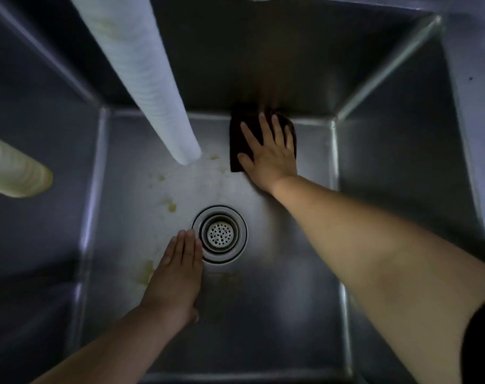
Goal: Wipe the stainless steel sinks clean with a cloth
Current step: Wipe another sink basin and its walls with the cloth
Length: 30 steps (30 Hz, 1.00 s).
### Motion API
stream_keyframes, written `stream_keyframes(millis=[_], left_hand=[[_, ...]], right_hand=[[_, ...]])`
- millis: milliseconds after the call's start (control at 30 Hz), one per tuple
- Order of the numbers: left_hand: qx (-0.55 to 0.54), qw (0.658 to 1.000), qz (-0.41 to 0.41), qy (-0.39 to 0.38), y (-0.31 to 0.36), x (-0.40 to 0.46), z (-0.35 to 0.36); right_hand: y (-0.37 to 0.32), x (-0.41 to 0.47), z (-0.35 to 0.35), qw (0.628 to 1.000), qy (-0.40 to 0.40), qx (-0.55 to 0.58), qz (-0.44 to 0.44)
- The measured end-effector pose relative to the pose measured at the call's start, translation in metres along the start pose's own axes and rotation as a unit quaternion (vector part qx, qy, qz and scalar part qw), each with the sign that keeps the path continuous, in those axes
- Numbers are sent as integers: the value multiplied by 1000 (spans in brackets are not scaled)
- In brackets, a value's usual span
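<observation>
there, right hand (271, 159) presses cloth (237, 139) against sink (305, 273) far edge.

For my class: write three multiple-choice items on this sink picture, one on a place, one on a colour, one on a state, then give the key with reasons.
1. Where is the cloth?
A. over the drain
B. at the sink's far edge
C. on the rim

2. What colour is the cloth?
A. white
B. yellow
C. dark brown

3. How is the left hand?
A. flat, fingers straight
B. gripping the cloth
C. clenched

Key: B, it lies where floor meets back wall; C, it looks dark brown under the right hand; A, its palm lies flat beside the drain.
</observation>
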<state>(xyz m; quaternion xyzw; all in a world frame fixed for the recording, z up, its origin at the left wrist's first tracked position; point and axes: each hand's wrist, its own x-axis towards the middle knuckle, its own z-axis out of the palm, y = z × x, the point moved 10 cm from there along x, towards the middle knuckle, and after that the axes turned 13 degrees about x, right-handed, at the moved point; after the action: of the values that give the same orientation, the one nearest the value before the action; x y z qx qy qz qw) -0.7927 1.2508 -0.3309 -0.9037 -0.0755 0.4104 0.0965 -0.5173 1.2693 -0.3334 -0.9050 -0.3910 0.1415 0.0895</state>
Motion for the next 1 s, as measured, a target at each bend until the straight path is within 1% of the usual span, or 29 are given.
stream_keyframes(millis=[167,267,367,467,533,600,633,700,733,833,933,1000], left_hand=[[14,1000,-2,5,2,-1,-1],[14,1000,-8,1,1,-3,-4],[8,1000,-13,-5,0,-6,-8],[-2,1000,-15,4,-1,-12,-15],[9,1000,-14,26,-2,-20,-19],[-5,997,-18,74,-6,-32,-21],[-22,994,-22,103,-9,-38,-24],[-54,987,-29,147,-20,-52,-27],[-66,985,-33,155,-27,-59,-26],[-90,984,-45,145,-55,-77,-15],[-95,985,-65,128,-84,-96,0],[-79,988,-77,109,-97,-105,10]], right_hand=[[-9,-10,0,1000,19,13,-7],[-33,-41,10,999,13,26,-19],[-72,-85,34,996,-30,21,-78],[-84,-105,48,990,-85,8,-114],[-80,-99,46,983,-110,-8,-145],[-73,-84,39,978,-116,-25,-173],[-68,-73,33,978,-112,-34,-173],[-55,-46,20,985,-86,-40,-143],[-49,-32,15,989,-71,-41,-119],[-43,-4,8,997,-45,-36,-51],[-58,-4,13,1000,-25,-10,8],[-82,-18,21,1000,-26,4,-1]])
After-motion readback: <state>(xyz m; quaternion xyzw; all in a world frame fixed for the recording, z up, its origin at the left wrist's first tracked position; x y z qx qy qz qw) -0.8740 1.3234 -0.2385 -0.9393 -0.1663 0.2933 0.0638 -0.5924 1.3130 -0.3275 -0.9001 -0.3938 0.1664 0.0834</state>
